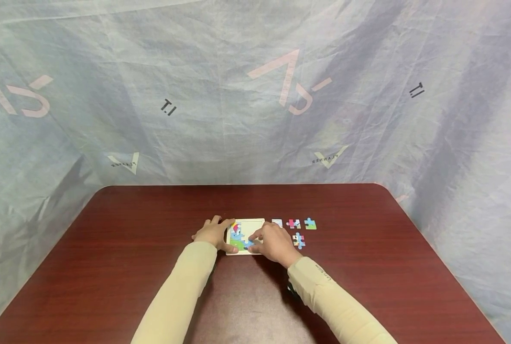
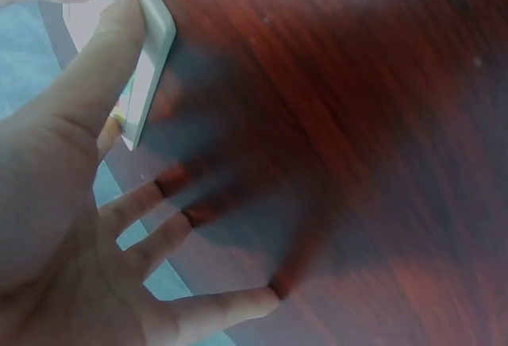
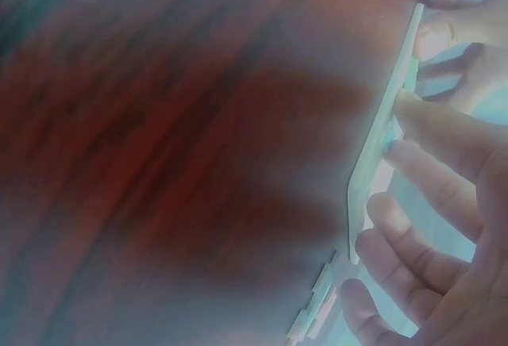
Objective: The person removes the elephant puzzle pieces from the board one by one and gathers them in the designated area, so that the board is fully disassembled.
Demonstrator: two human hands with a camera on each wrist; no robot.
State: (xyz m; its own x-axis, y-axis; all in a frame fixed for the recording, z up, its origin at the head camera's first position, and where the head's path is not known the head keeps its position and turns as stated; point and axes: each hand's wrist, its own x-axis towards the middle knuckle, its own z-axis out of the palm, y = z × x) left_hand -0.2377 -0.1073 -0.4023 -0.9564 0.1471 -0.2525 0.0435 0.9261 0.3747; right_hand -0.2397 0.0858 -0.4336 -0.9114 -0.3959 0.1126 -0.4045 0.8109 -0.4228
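Note:
A jigsaw puzzle tray (image 1: 252, 220) with a pale frame lies on the table, its left part filled with a cartoon picture in blue, red and green. My left hand (image 1: 212, 235) rests at its left side, thumb on the frame's near left part and the index finger by the far left corner. In the left wrist view the other fingers of that hand are spread, straight, onto the table. Over the tray, my right hand (image 1: 274, 242) pinches a blue puzzle piece (image 1: 247, 244) at the near edge between thumb and index finger. The hand hides the tray's right part.
Right of the tray lie several loose pieces: a whitish one (image 1: 277, 222), a pink one (image 1: 293, 223), a blue-green one (image 1: 309, 223) and a mixed-colour one (image 1: 298, 240). The dark red wooden table (image 1: 152, 210) ends before a grey printed cloth (image 1: 221, 119).

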